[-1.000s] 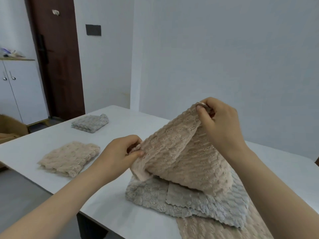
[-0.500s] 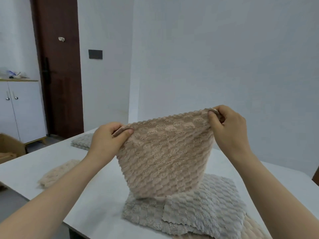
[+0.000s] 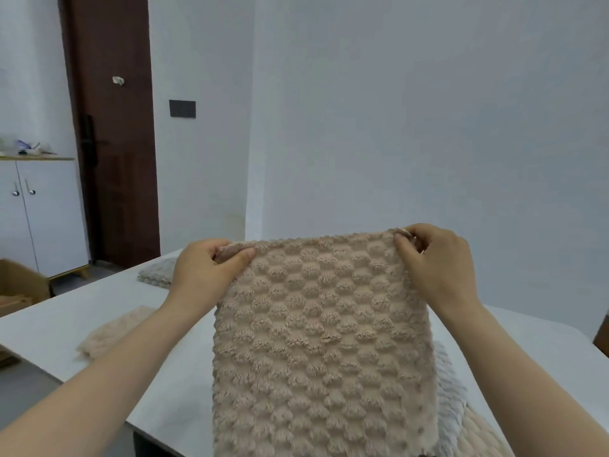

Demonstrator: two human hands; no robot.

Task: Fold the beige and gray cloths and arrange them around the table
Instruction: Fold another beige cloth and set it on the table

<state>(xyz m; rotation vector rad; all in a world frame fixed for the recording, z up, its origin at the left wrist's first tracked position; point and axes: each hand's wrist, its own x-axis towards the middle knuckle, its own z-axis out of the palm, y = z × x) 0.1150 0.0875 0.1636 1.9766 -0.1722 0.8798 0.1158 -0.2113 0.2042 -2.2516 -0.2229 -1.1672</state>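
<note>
Big white table (image 3: 82,324), near edge cut off. Held-up beige cloth (image 3: 323,341) hangs spread at centre, hem out of frame, hiding most of a gray cloth (image 3: 451,407) at 4 o'clock. The left hand (image 3: 204,272) pinches its 10 o'clock corner, the right hand (image 3: 435,262) its 2 o'clock corner. The folded beige cloth (image 3: 108,338) at 9 o'clock and the folded gray cloth (image 3: 155,275) at 10 are partly covered by the left arm.

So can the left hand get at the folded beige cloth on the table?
Not yet, probably: the left hand pinches a corner of the raised beige bobbled cloth. Once freed, likely yes; the folded beige cloth lies uncovered close to that hand.
</note>
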